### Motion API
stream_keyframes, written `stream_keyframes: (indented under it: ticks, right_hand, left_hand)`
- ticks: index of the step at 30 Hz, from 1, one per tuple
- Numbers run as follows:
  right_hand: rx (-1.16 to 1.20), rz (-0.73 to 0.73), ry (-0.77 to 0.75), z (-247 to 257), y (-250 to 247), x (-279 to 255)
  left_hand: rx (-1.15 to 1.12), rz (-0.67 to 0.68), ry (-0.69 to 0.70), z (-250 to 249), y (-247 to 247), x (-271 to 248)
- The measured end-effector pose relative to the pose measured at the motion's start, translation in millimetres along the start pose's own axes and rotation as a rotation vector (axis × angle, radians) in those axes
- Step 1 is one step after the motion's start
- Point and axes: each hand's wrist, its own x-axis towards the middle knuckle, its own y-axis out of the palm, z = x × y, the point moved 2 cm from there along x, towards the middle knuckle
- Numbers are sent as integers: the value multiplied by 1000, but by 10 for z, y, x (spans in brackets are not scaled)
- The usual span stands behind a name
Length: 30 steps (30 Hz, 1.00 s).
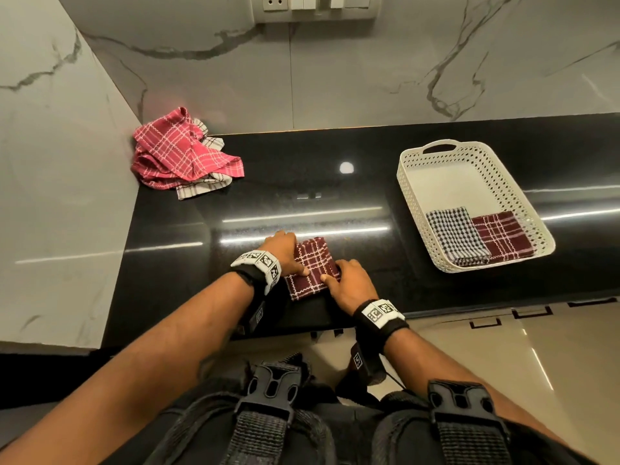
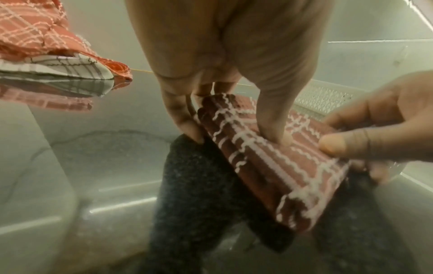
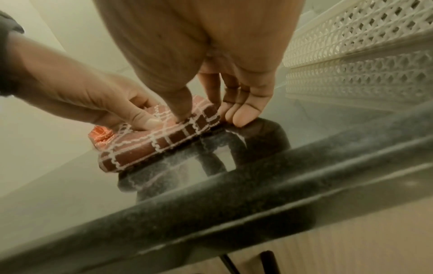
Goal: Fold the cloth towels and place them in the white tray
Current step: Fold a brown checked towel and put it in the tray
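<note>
A folded maroon plaid towel (image 1: pixel 312 266) (image 2: pixel 281 178) (image 3: pixel 145 146) lies on the black counter near its front edge. My left hand (image 1: pixel 288 253) (image 2: pixel 234 139) pinches its left side, thumb pressed on top and fingers down along the edge. My right hand (image 1: pixel 345 276) (image 3: pixel 211 120) holds the right side the same way, thumb on top and fingers curled at the edge. The white perforated tray (image 1: pixel 407 193) (image 3: pixel 365 55) stands to the right. It holds a folded black-and-white checked towel (image 1: pixel 456 234) and a folded maroon plaid towel (image 1: pixel 500 236) side by side at its near end.
A crumpled pink plaid towel (image 1: pixel 174 152) (image 2: pixel 35 33) lies on a white striped towel (image 1: pixel 201 189) in the back left corner against the marble walls. The far half of the tray's floor (image 1: pixel 446 182) is bare. The counter's front edge (image 3: pixel 257 194) runs just below my wrists.
</note>
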Motion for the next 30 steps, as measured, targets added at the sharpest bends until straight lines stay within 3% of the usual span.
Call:
stream_keyframes:
  ticks: [5, 10, 14, 21, 26, 30]
  right_hand:
    - [55, 40, 24, -31, -75, -22]
    - [531, 88, 78, -223, -350, -129]
    - [877, 82, 84, -364, -799, -230]
    - [790, -317, 139, -1229, -2067, -239]
    - [611, -499, 265, -2118, -2727, -167]
    - [423, -535, 354, -2623, -2994, -34]
  left_hand:
    - [-265, 102, -66, -64, -16, -43]
    - [-670, 222, 203, -297, -221, -115]
    - [-811, 238, 295, -741, -452, -66]
    - [-580, 181, 409, -2161, -658, 405]
    - [-287, 80, 524, -3356, -624, 805]
    - [-166, 102, 471, -3981, -444, 1145]
